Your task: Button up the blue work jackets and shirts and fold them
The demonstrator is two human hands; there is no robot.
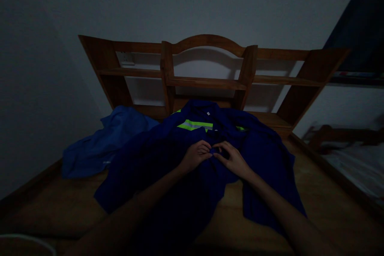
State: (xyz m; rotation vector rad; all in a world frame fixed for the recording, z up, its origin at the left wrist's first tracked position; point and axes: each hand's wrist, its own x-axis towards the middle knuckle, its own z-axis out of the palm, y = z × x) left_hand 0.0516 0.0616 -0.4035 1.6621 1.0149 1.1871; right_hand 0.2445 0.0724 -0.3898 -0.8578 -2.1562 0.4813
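Observation:
A dark blue work jacket (264,144) with yellow-green and grey reflective bands lies spread over the wooden desk, its collar toward the shelf. Near the middle of the garment, my left hand (196,154) pinches a bit of its fabric between thumb and fingers. My right hand (232,160) faces it from the other side, thumb and forefinger closed on the same small fold. The fingertips of both hands nearly meet there. Whether a button sits in the fold is too dark to tell. Both forearms reach in over the jacket from the near edge.
A lighter blue garment (120,140) lies crumpled at the left, by the wall. Behind the jacket stands a wooden shelf unit (207,84) with open compartments. The wooden desk top (240,212) shows between the jacket's parts. At lower left is a pale curved rim (28,238).

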